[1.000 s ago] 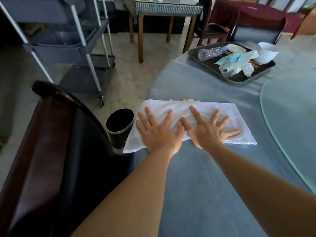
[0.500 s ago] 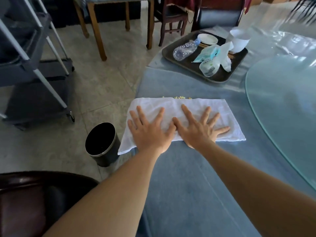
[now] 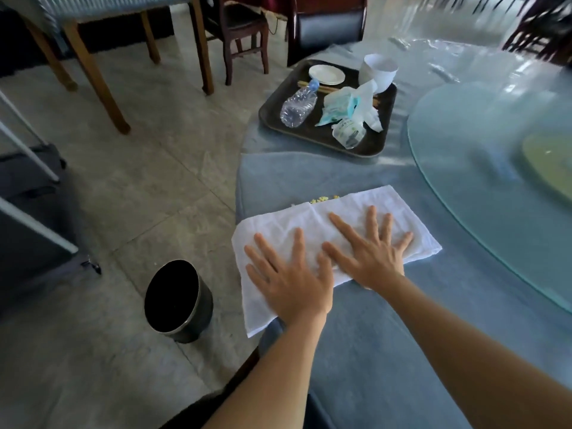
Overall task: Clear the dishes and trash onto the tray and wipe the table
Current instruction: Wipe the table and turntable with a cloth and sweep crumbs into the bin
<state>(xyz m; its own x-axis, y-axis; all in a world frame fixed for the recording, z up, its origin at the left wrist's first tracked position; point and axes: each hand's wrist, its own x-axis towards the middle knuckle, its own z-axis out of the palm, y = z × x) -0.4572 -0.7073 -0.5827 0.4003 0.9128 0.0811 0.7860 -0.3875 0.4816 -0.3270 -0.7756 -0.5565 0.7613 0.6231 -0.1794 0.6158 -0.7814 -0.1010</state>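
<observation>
Head view: left hand (image 3: 289, 278) and right hand (image 3: 370, 253) flat, fingers spread, pressing cloth (image 3: 312, 219). Risk: crumbs (image 3: 322, 199) at far edge get swept onto floor, missing bin (image 3: 178, 300).

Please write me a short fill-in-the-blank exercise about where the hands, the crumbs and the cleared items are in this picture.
1. Both the left hand and the right hand press flat on the white ____.
2. The yellow crumbs lie at the cloth's ____ edge.
3. The plastic bottle lies on the dark ____.
4. The black bin stands on the ____, beside the table.

Missing words: cloth; far; tray; floor
</observation>
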